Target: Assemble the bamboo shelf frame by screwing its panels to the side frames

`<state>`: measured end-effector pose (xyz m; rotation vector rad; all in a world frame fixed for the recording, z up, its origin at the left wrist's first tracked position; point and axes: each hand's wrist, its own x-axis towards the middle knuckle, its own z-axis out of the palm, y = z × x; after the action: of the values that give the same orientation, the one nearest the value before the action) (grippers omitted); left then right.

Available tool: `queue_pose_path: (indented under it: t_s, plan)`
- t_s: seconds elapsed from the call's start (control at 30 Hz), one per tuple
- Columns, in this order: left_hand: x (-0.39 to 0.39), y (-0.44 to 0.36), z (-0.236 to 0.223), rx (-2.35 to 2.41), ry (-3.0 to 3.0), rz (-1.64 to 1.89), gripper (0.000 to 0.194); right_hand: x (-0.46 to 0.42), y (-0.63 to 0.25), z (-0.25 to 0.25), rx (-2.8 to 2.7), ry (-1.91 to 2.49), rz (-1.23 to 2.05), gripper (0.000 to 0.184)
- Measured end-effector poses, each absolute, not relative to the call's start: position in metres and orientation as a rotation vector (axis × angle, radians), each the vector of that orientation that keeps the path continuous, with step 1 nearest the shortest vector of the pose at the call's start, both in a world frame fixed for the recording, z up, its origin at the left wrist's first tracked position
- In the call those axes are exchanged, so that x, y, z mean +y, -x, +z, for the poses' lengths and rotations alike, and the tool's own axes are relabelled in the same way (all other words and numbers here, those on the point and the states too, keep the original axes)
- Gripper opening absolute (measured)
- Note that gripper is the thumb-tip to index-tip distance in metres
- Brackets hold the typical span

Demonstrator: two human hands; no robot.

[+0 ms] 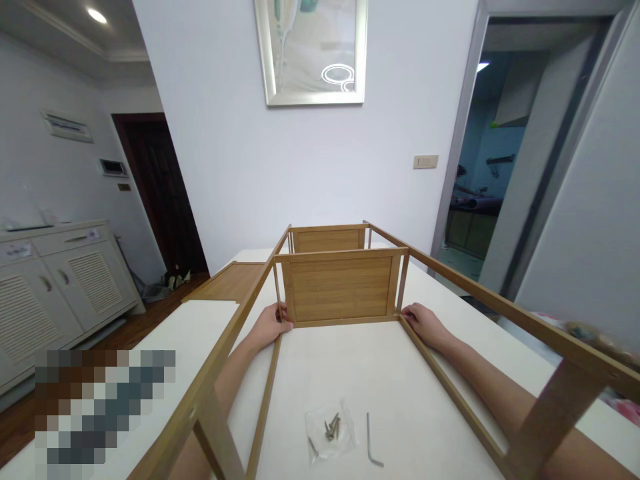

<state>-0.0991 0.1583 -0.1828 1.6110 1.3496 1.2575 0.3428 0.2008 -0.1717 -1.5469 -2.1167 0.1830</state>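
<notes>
A wooden rack frame (345, 252) lies on its side on the white table (345, 373), with slatless wooden panels set across it. My left hand (270, 325) is closed around the lower left corner, where the nearer panel (343, 287) meets the side rail. On the opposite lower corner, my right hand (424, 324) curls its fingers over the right rail; part of the grip is hidden. Between my forearms lie a clear plastic bag (330, 430) with several screws (333, 427) and, beside it, an L-shaped hex key (370, 440).
Another wooden panel (227, 281) lies flat on the table's left side. Behind the table stands a wall with a framed picture (315, 100). A white cabinet (65, 287) is at the left, and a doorway opens at the right. Blurred items (590, 340) sit at the right edge.
</notes>
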Motion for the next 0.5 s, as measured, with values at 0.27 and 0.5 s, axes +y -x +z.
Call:
queue_pose_path:
  t_s: [0.27, 0.5]
  plan:
    - [0.153, 0.099, -0.176, 1.362, -1.620, 1.243, 0.036, 0.200, -0.341, -0.171, -2.104, 1.555, 0.200, 0.027]
    - [0.149, 0.097, -0.172, 1.369, -1.602, 1.234, 0.039, 0.194, -0.345, -0.172, -2.040, 1.573, 0.256, 0.021]
